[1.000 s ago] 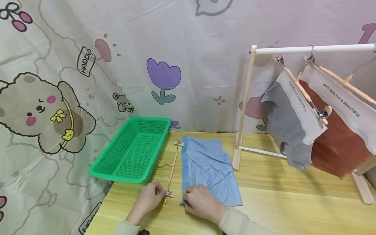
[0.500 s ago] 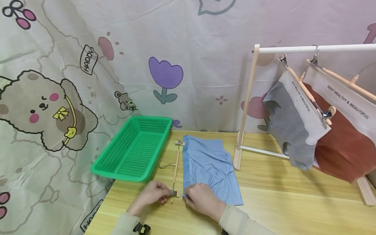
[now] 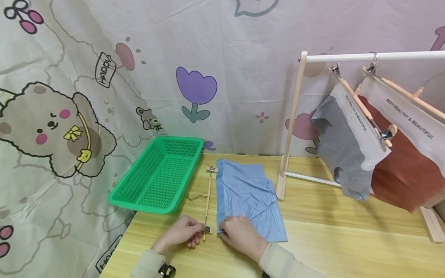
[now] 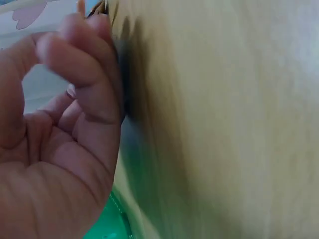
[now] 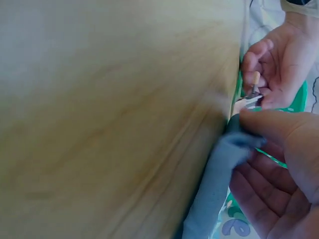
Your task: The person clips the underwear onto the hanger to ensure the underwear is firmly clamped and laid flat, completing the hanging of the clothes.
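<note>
On the table lies a clip hanger [image 3: 208,200] with a thin wooden bar, a metal hook pointing left and a clip at each end. My left hand [image 3: 184,231] pinches its near clip [image 3: 207,229] between thumb and finger. Just right of the hanger, blue boxer briefs [image 3: 248,189] are spread flat, somewhat wrinkled, with the waistband towards the hanger. My right hand [image 3: 241,235] pinches the near corner of that waistband. In the right wrist view the gripped blue fabric [image 5: 214,184] is close to the clip [image 5: 249,101], a small gap or contact being hard to tell.
A green plastic basket [image 3: 112,200] stands at the left, behind my left hand. To the right is a rack [image 3: 293,116] with a white rail, where grey briefs [image 3: 342,150] and rust-red briefs [image 3: 399,170] hang from clip hangers. A printed curtain [image 3: 240,127] backs the table.
The hanger's near end has shifted right, towards the waistband, with my left hand. My left hand's lower fingers have spread downward. My right hand keeps its hold on the waistband corner.
</note>
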Motion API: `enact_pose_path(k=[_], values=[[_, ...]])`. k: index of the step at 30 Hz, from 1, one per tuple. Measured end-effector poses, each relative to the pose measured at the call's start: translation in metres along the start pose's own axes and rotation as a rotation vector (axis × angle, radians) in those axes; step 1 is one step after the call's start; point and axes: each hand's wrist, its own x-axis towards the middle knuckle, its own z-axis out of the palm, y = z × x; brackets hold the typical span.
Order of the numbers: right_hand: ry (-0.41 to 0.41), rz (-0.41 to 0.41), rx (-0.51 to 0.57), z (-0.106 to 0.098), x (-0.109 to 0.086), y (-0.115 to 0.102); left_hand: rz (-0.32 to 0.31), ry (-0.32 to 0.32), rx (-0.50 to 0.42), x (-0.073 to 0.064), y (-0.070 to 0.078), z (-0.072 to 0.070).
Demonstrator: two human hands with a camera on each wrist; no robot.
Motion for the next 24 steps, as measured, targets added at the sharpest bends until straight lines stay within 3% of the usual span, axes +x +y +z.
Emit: enact_pose_path(k=[3, 8, 12, 24], values=[[-0.003, 0.053, 0.077, -0.001, 0.002, 0.002, -0.012, 0.012, -0.047, -0.001, 0.000, 0.002], [-0.056, 0.163, 0.294, -0.005, 0.004, 0.010, -0.085, 0.038, -0.174, -0.001, 0.002, 0.008], [-0.062, 0.168, 0.374, -0.006, 0.003, 0.013, -0.115, 0.060, -0.257, 0.000, 0.004, 0.012], [0.018, 0.001, 0.173, -0.001, -0.002, 0.012, -0.130, 0.076, -0.258, -0.001, 0.008, 0.015]])
